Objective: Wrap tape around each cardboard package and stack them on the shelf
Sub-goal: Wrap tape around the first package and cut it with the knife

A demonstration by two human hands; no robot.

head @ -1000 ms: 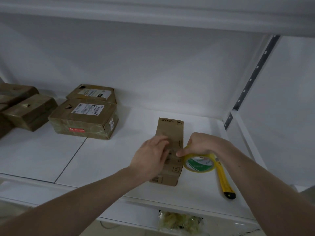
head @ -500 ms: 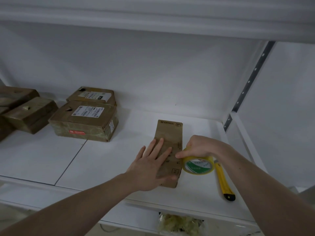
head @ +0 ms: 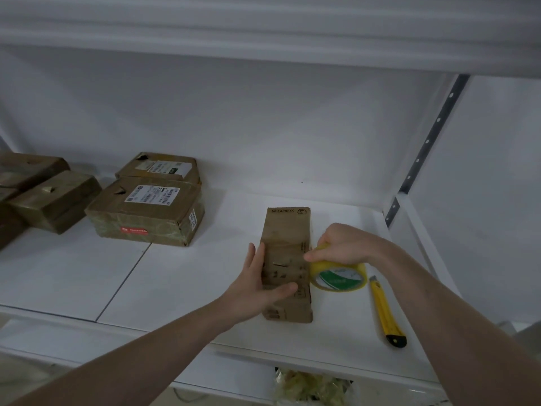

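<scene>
A long narrow cardboard package (head: 288, 230) marked SF EXPRESS lies on the white shelf (head: 181, 276), pointing away from me. My left hand (head: 257, 284) lies against its left side with straight fingers, the thumb across its top. My right hand (head: 341, 246) grips a yellow roll of tape (head: 338, 276) with a green and white core, held against the package's right edge, forefinger touching the top face.
A yellow utility knife (head: 386, 313) lies on the shelf right of the roll. Two taped boxes with labels (head: 146, 212) sit at the back left, with darker packages (head: 44, 194) beyond them at the left edge. A slotted upright (head: 424, 145) bounds the right side.
My left hand has slid from the top of the package to its left side, fingers spreading flat then drawing together. My right hand and the roll stay beside the right edge.
</scene>
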